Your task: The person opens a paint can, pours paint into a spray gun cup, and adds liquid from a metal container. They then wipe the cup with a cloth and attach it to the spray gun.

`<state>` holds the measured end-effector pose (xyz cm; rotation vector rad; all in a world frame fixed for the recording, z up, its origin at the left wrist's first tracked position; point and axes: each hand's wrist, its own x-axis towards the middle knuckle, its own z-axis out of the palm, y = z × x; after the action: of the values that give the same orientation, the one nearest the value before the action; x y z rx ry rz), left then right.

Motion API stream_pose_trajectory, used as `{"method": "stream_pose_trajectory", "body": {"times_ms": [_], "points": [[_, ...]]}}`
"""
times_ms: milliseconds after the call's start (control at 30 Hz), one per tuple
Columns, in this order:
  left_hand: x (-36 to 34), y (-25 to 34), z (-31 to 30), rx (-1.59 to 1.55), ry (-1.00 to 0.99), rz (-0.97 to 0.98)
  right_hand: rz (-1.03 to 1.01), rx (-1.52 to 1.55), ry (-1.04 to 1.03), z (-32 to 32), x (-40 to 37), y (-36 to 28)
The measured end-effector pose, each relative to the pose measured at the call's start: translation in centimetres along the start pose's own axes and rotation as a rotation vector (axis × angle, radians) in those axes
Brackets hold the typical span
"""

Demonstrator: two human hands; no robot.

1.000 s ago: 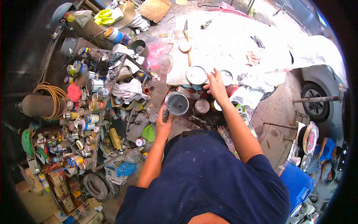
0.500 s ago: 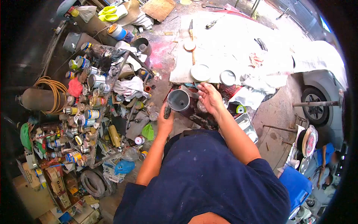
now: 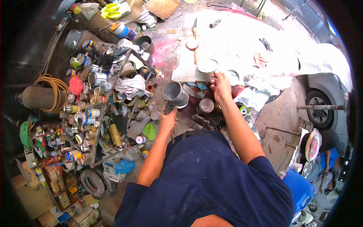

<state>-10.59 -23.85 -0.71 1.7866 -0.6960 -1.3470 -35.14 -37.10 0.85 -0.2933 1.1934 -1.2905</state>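
Note:
My left hand [image 3: 168, 118] is closed round the dark handle of a grey metal cup [image 3: 176, 94], which is tilted with its opening toward the upper left. On the white-covered surface, my right hand [image 3: 221, 84] pinches the lower right rim of a round lid [image 3: 208, 66]. A second round lid [image 3: 232, 77] lies just right of my right fingers. Between my arms stands a round can [image 3: 206, 105] with a dull, stained top.
Many paint cans [image 3: 97, 78] crowd a rack on the left, beside a brown tank [image 3: 38, 97] with a coiled hose. A knife lies on the white sheet [image 3: 234, 41]. A car wheel [image 3: 320, 108] and a metal bar are at the right.
The cup has moved left and tipped over more. My right hand has gone from open beside the cup to the lid, whose lower edge has lifted or shifted up and right.

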Motion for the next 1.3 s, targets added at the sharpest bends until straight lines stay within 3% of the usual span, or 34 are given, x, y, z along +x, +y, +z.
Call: {"method": "stream_pose_trajectory", "body": {"times_ms": [200,433,800,1067,1233,1300], "points": [[0.4,0.7,-0.7,-0.142,-0.011,-0.129,-0.202,-0.184,-0.023,-1.4,-4.4,-2.4],[0.6,0.7,-0.8,-0.217,0.004,-0.156,-0.225,-0.373,-0.131,-6.6,-8.9,-2.0],[1.8,1.0,-0.8,-0.347,-0.048,-0.215,-0.167,-0.517,-0.2,-9.1,-13.6,1.8],[1.9,0.3,-2.0,-0.178,-0.267,-0.07,-0.165,-0.717,-0.189,-8.1,-13.6,6.5],[1.3,-0.7,-4.9,-0.157,-0.288,0.059,-0.634,-1.222,-0.261,-2.3,-10.8,6.6],[0.9,-1.6,-7.3,-0.154,-0.257,0.114,-0.666,-1.411,-0.264,0.6,-9.2,7.2]]}}
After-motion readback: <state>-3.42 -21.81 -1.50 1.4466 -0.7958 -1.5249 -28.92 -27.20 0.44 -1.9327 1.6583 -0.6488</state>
